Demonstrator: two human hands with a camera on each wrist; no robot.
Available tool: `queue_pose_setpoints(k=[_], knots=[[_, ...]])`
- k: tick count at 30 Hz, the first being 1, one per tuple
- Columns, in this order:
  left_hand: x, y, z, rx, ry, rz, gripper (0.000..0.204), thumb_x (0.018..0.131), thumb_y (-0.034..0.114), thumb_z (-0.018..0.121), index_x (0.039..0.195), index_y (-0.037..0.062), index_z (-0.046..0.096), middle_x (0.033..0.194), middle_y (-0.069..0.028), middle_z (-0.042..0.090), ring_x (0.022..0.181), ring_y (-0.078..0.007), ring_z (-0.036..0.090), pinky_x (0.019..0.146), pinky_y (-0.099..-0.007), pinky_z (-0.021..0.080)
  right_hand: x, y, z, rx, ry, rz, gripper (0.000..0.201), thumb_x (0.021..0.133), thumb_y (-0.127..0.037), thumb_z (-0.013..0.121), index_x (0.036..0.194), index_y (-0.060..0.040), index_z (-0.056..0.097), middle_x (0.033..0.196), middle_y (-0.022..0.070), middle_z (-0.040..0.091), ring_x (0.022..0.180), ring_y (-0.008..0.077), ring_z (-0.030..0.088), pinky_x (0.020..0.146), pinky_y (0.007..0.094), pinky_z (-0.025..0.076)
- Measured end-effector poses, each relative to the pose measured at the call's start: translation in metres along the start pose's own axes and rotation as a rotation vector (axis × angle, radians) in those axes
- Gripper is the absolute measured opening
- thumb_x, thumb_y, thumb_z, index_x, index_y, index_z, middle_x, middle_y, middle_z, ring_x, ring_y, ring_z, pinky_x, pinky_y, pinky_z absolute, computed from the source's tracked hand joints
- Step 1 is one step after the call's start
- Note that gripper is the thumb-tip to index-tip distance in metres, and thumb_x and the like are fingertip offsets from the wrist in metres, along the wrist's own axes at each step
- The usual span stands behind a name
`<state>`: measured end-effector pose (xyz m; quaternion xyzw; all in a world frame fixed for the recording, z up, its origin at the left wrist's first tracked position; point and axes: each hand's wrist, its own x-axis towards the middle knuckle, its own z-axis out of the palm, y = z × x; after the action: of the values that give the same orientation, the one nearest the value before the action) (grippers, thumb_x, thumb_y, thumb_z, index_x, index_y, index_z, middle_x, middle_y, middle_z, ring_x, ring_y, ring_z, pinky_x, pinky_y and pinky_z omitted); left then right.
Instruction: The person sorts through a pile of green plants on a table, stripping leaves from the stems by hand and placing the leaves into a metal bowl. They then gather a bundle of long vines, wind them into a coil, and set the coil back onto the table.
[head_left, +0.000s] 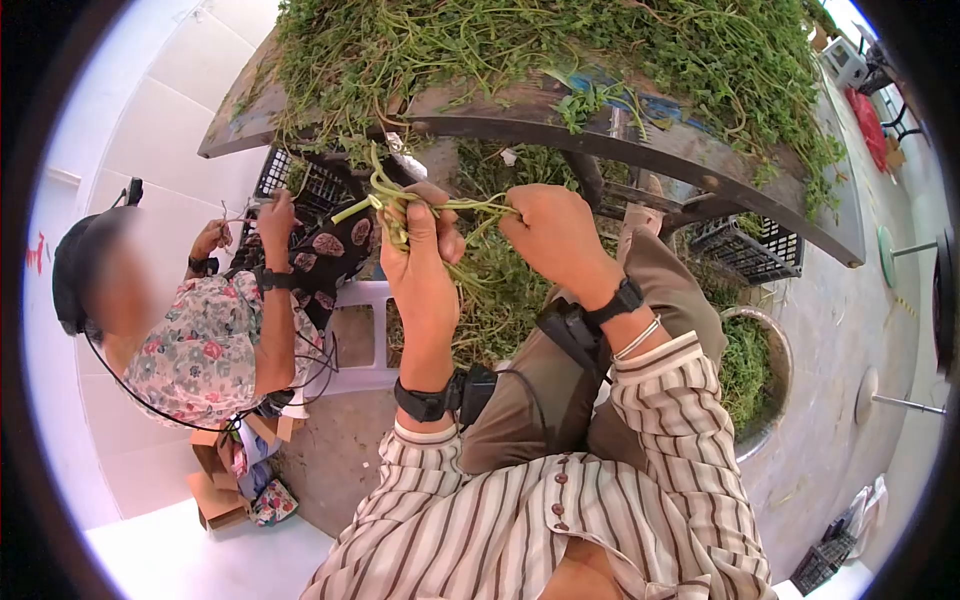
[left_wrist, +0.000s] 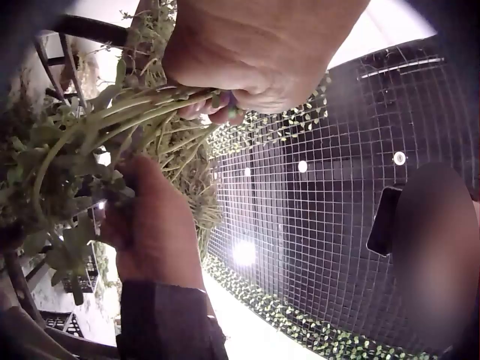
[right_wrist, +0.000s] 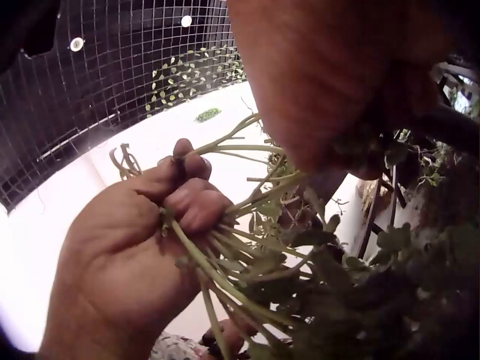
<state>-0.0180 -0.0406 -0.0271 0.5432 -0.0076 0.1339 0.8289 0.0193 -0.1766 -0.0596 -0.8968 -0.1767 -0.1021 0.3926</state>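
Observation:
In the head view my left hand grips a small bunch of leafy green stems, thumb upright along them. The stem ends stick out past its fingers to the left. Opposite it, my right hand has curled fingers and pinches the stems a short way along. Several thin stems stretch between the two hands in the right wrist view. There the leafy part hangs below my right hand, whose fingertips are in shadow. Leaves and stems also spread around both hands in the left wrist view.
A table heaped with greens stands ahead. More greens lie on the floor beneath. Black crates stand underneath, and a round basin of greens sits at right. Another person sits at left beside a pale stool.

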Motion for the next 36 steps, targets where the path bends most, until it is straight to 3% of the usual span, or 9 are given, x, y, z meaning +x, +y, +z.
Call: queue_pose_setpoints(k=[16, 18, 20, 23, 26, 30, 32, 35, 36], knots=[[-0.002, 0.002, 0.010, 0.130, -0.042, 0.005, 0.017, 0.094, 0.022, 0.045, 0.094, 0.0053, 0.049, 0.074, -0.0015, 0.046, 0.056, -0.0057, 0.035, 0.051, -0.0218, 0.030, 0.001, 0.006, 0.000, -0.165, 0.011, -0.043, 0.015, 0.070, -0.016, 0.059, 0.068, -0.0020, 0.056, 0.068, 0.0159, 0.058, 0.067, 0.0354, 0.058, 0.061, 0.0434, 0.047], [-0.003, 0.021, 0.013, 0.250, 0.290, 0.096, 0.017, 0.093, 0.022, 0.046, 0.094, 0.0051, 0.049, 0.074, -0.0019, 0.046, 0.056, -0.0057, 0.036, 0.049, -0.0223, 0.030, 0.006, 0.033, -0.002, -0.217, 0.024, 0.050, 0.016, 0.071, -0.016, 0.058, 0.067, -0.0009, 0.056, 0.070, 0.0169, 0.058, 0.068, 0.0361, 0.058, 0.062, 0.0437, 0.047], [0.004, 0.038, -0.011, 0.221, 0.190, 0.189, 0.015, 0.094, 0.020, 0.044, 0.094, 0.0050, 0.048, 0.074, -0.0011, 0.044, 0.056, -0.0063, 0.036, 0.049, -0.0213, 0.030, 0.008, 0.047, -0.014, -0.266, 0.044, 0.133, 0.017, 0.071, -0.016, 0.057, 0.067, 0.0001, 0.056, 0.072, 0.0178, 0.059, 0.070, 0.0368, 0.058, 0.062, 0.0440, 0.046], [0.009, 0.038, -0.026, 0.102, 0.197, 0.245, 0.014, 0.094, 0.018, 0.042, 0.093, 0.0053, 0.048, 0.071, 0.0000, 0.041, 0.057, -0.0068, 0.036, 0.052, -0.0210, 0.032, 0.017, 0.033, -0.030, -0.005, 0.011, 0.116, 0.021, 0.073, -0.019, 0.055, 0.072, 0.0026, 0.058, 0.070, 0.0174, 0.058, 0.067, 0.0283, 0.059, 0.063, 0.0393, 0.045], [0.016, 0.036, -0.029, -0.028, 0.266, 0.248, 0.014, 0.094, 0.017, 0.041, 0.092, 0.0047, 0.048, 0.070, -0.0005, 0.041, 0.059, -0.0083, 0.037, 0.055, -0.0234, 0.033, 0.008, 0.017, -0.032, 0.716, -0.154, 0.381, 0.029, 0.082, -0.027, 0.052, 0.093, -0.0011, 0.060, 0.074, 0.0006, 0.055, 0.065, 0.0093, 0.047, 0.060, 0.0273, 0.040], [0.021, 0.028, -0.034, -0.139, 0.303, 0.223, 0.017, 0.094, 0.019, 0.042, 0.093, 0.0039, 0.048, 0.072, -0.0011, 0.041, 0.065, -0.0099, 0.039, 0.061, -0.0254, 0.036, 0.004, 0.000, -0.027, 1.009, -0.178, 0.480, 0.026, 0.086, -0.027, 0.048, 0.096, -0.0054, 0.057, 0.080, -0.0042, 0.055, 0.063, 0.0071, 0.045, 0.054, 0.0232, 0.036], [0.023, 0.024, -0.036, -0.193, 0.301, 0.197, 0.018, 0.094, 0.021, 0.043, 0.094, 0.0039, 0.048, 0.073, -0.0011, 0.042, 0.067, -0.0104, 0.039, 0.064, -0.0261, 0.038, 0.004, -0.010, -0.026, 1.200, -0.269, 0.525, 0.013, 0.090, -0.017, 0.043, 0.087, -0.0071, 0.050, 0.074, 0.0002, 0.048, 0.053, 0.0044, 0.032, 0.044, 0.0186, 0.024], [0.026, 0.018, -0.036, -0.224, 0.284, 0.201, 0.018, 0.094, 0.022, 0.044, 0.094, 0.0041, 0.049, 0.074, -0.0011, 0.042, 0.068, -0.0103, 0.040, 0.064, -0.0265, 0.038, 0.000, -0.016, -0.017, 1.245, -0.348, 0.436, 0.013, 0.090, -0.017, 0.044, 0.083, -0.0076, 0.050, 0.073, 0.0007, 0.049, 0.053, 0.0044, 0.034, 0.044, 0.0184, 0.025], [0.026, 0.016, -0.035, -0.223, 0.282, 0.196, 0.018, 0.094, 0.022, 0.044, 0.094, 0.0041, 0.049, 0.074, -0.0011, 0.042, 0.068, -0.0103, 0.040, 0.064, -0.0265, 0.038, 0.000, -0.014, -0.018, 1.186, -0.434, 0.420, 0.016, 0.086, -0.022, 0.051, 0.086, -0.0066, 0.054, 0.075, -0.0023, 0.052, 0.060, 0.0045, 0.042, 0.052, 0.0212, 0.035]])
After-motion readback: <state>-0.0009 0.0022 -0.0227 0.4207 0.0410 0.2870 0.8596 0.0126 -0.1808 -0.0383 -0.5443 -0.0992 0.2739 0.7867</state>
